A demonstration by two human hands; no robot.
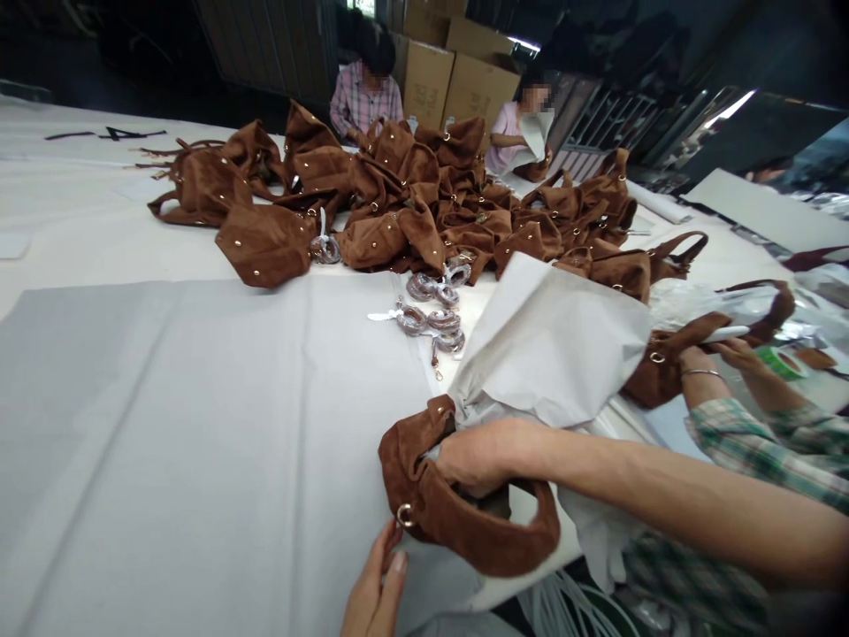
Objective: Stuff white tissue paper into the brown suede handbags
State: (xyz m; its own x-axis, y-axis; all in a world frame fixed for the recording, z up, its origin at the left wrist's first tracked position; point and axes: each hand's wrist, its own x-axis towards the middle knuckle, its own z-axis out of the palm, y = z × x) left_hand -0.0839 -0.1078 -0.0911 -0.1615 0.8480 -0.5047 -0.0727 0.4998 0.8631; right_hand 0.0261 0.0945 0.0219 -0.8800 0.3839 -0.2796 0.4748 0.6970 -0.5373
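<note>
A brown suede bag point(457, 522) with a gold ring lies at the near edge of the table. A large sheet of white paper point(550, 345) sticks up out of its opening. My right hand point(478, 456) reaches in from the right and is closed on the bunched paper at the bag's mouth, under the handle. My left hand point(375, 593) comes up from below, and its fingertips hold the bag's lower edge beside the ring.
A grey sheet point(199, 425) covers the near table. Several more brown bags point(398, 203) are heaped at the far side, with wrapped chain straps point(434, 310) before them. A co-worker's hand point(703, 372) in a plaid sleeve handles a bag at right. Two people sit beyond, by cardboard boxes point(464, 80).
</note>
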